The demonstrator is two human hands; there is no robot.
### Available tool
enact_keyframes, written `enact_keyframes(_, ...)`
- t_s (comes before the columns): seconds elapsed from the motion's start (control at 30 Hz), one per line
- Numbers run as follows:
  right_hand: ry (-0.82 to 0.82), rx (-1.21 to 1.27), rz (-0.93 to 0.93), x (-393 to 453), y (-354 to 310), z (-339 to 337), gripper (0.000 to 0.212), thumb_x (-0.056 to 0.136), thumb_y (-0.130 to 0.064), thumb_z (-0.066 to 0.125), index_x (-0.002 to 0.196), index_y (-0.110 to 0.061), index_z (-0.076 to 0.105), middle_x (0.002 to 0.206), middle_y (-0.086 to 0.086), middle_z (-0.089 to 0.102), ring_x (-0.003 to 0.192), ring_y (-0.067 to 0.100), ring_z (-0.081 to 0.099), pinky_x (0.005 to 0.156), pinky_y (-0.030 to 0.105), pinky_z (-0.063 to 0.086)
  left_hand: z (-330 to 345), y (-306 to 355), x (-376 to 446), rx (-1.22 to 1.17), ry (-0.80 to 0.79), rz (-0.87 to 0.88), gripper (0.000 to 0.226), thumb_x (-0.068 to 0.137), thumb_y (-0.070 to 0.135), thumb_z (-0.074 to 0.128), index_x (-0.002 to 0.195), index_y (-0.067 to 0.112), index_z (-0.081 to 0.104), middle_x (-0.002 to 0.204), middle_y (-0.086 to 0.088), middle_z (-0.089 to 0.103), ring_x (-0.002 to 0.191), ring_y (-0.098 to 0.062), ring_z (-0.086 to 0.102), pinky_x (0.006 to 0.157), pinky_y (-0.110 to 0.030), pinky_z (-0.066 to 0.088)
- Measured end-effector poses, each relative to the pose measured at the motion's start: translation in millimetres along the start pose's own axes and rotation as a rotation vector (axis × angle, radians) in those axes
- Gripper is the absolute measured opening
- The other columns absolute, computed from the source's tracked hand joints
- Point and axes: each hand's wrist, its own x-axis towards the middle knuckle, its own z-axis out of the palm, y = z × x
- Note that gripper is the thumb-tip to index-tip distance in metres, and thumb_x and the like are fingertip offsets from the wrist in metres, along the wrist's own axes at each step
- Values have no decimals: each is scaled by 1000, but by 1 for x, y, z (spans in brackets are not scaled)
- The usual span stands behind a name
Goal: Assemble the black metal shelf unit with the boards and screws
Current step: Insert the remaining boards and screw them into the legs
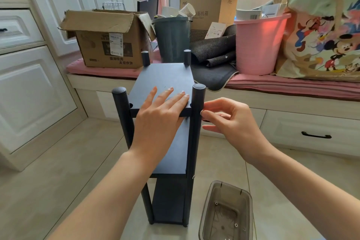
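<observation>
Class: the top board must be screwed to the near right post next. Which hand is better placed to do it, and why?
The right hand: its fingertips already pinch at the round black metal post at board level, while the left hand lies flat on the black top board.

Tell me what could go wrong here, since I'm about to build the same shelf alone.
The right hand pinches something small, likely a screw, at the near right post; it could slip and drop to the floor. Only the left hand, pressing flat, steadies the top board, so the board may shift off its hole. The tall narrow unit could also tip; the clear container stands close beside it.
</observation>
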Motion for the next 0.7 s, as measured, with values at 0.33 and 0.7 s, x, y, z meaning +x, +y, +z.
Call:
enact_keyframes(0.33,19,-126,-118,4,1,9,7,88,-7,71,88,-13,68,82,4,74,78,22,72,78,45,60,4,-12,0,-83,12,-55,44,82,19,82,124,16,71,124,-3,70,119,-29,65,100,-47,48)
enact_keyframes(0.7,32,-62,-19,5,0,12,15,89,-14,70,103,-14,66,92,5,72,82,18,71,73,42,62,6,-12,-2,-87,61,-20,42,81,18,82,121,12,72,119,-8,72,114,-35,68,97,-53,50)
